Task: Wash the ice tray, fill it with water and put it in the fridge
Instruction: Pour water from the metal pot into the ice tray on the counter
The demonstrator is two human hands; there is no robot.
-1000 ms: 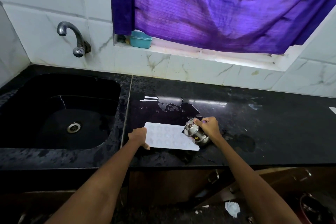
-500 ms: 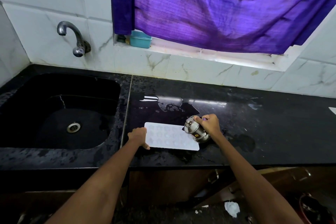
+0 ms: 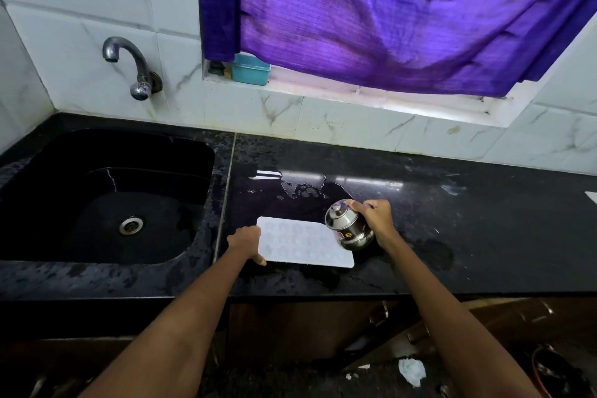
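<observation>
On the far left there is a deep black sink (image 3: 106, 197) with a round metal drain (image 3: 130, 225) at the bottom; a curved grey tap (image 3: 130, 64) sticks out of the white tiled wall (image 3: 97, 26) above it; the black table (image 3: 484, 236) runs from the sink to the right, and it is wet and shiny in the middle, with a puddle (image 3: 300, 186) near the back.

The left hand (image 3: 246, 242) holds the left end of the white ice tray (image 3: 303, 242); its fingers are curled on the tray's edge, with the thumb on the near corner; the tray lies flat on the table, just right of the sink and close to the front edge; little bumps show on it.

At the right end of the tray, the right hand (image 3: 376, 220) grips a small shiny metal pot (image 3: 347, 228) with a knob lid; the fingers are wrapped round it; the pot is tipped toward the tray and its lower side is over the tray's right edge; I cannot tell if it touches.

Up behind, a big purple curtain (image 3: 403, 16) hangs over the window ledge (image 3: 371, 95); a small teal box (image 3: 250, 69) sits on the ledge under the curtain's left side.
</observation>
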